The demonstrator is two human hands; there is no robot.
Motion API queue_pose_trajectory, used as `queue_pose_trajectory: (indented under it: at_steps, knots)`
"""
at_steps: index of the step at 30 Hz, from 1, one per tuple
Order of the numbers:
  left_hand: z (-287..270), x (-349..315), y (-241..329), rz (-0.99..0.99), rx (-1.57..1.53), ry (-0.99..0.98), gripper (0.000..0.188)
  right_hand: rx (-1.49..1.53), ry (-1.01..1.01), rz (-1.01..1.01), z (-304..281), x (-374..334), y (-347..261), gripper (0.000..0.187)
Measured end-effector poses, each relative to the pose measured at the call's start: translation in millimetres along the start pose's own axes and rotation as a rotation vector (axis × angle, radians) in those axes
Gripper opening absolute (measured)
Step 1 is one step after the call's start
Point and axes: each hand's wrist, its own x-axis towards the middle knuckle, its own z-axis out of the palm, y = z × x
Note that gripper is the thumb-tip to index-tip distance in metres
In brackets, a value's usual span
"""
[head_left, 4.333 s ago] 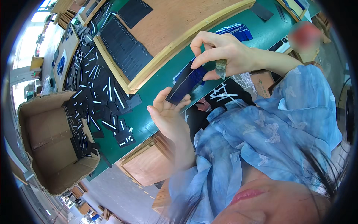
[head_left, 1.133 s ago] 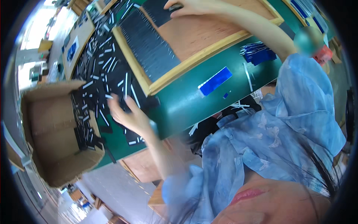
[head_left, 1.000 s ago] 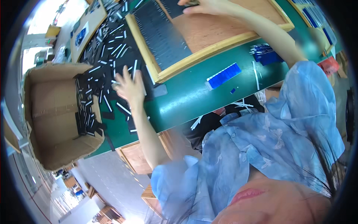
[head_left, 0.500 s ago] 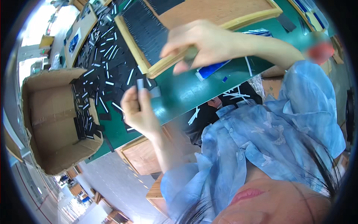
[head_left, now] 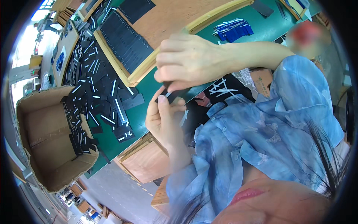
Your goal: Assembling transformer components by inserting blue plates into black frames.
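Note:
Both hands meet in front of my body, over the table's near edge. My left hand [head_left: 164,115] pinches a small black piece [head_left: 179,94] with a narrow white strip on it, thumb on top. Bent over it from above, my right hand [head_left: 190,59] has its fingertips closed on the same piece, and its palm side is hidden. Behind the right knuckles shows a blurred greenish tip that I cannot make out. Beyond the hands lies a wooden-framed board [head_left: 138,76] with rows of black pieces [head_left: 125,41] laid inside it.
Loose black pieces with white strips [head_left: 93,74] cover the green table's [head_left: 143,99] left part and spill into a cardboard box [head_left: 43,123] at its edge. A blue bundle [head_left: 234,30] lies beyond my right forearm. White strips [head_left: 222,89] rest on dark cloth at my lap.
My right hand has come down and left from over the frame to meet my left hand, which moved right with the black piece. The view has shifted, uncovering the blue bundle.

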Motion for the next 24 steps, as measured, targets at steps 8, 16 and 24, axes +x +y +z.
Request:
queue_pose_trajectory:
  at_steps: [8,16,24]
  knots:
    - [-2.9,3.1,-22.6,-0.023,0.007,-0.032,0.029,-0.152,0.056,-0.196,0.4,-30.5,-4.0,0.015]
    - [4.5,4.4,-32.1,-0.091,0.008,-0.028,0.028,-0.122,0.103,-0.151,3.7,-38.9,1.7,0.018]
    - [-13.9,13.1,-32.9,-0.062,0.032,0.173,0.026,0.018,-0.254,-0.123,-6.9,-64.6,-8.9,0.015]
